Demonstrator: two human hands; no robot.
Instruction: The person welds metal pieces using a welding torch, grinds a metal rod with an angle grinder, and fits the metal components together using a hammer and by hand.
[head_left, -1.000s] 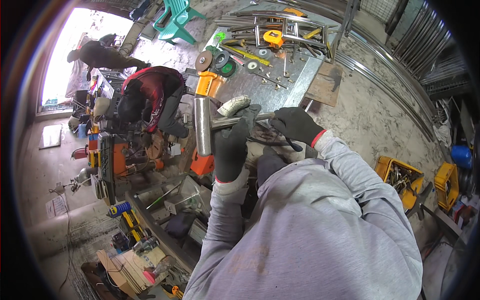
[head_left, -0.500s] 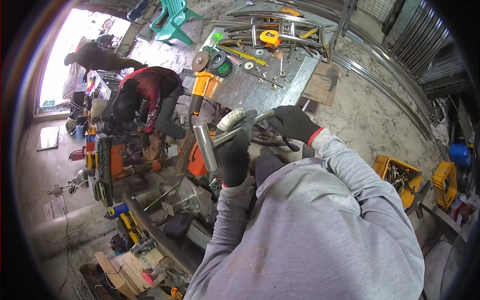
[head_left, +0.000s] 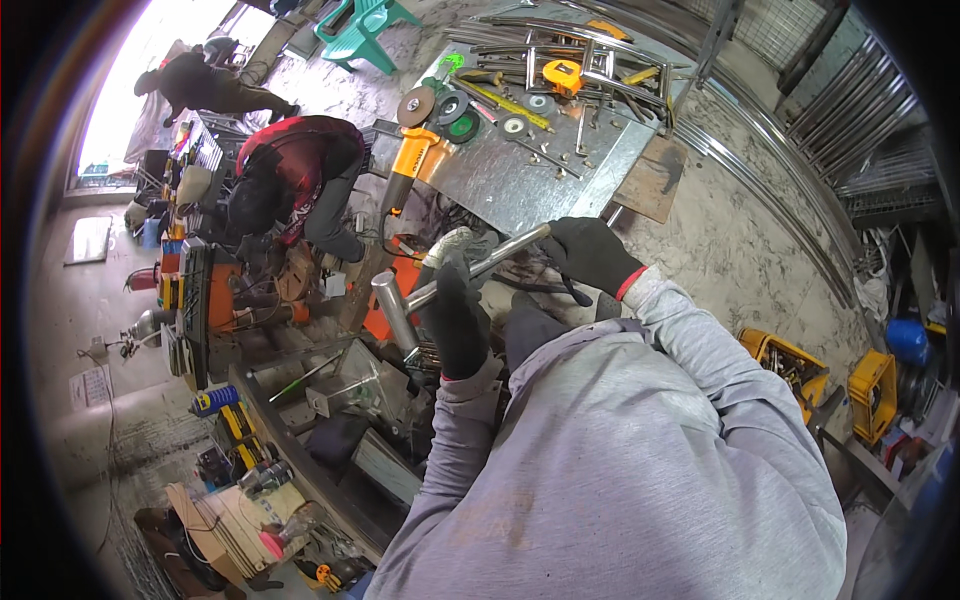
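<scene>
Held across in front of me is a bare-metal hammer (head_left: 396,312) with a cylindrical head and a straight round handle. My left hand (head_left: 458,322), in a black glove, is closed round the handle close to the head. At the handle's far end, my right hand (head_left: 592,252) grips it, gloved in black with a red cuff. Just behind the handle shows a white-and-grey thing (head_left: 448,245), partly hidden; I cannot tell what it is. Beyond my hands, a yellow angle grinder (head_left: 412,155) leans by the metal table's (head_left: 500,185) left edge.
On the table lie grinding discs (head_left: 452,106), a yellow tape measure (head_left: 563,75), bolts and curved metal frames. A crouching person (head_left: 305,180) works at left; another stands beyond. A green chair (head_left: 365,35) is at the back. Yellow crates (head_left: 873,395) stand right; tools crowd the lower left.
The hammer head has shifted slightly left and down and turned, with both hands still on the handle. The whole view has also shifted a little.
</scene>
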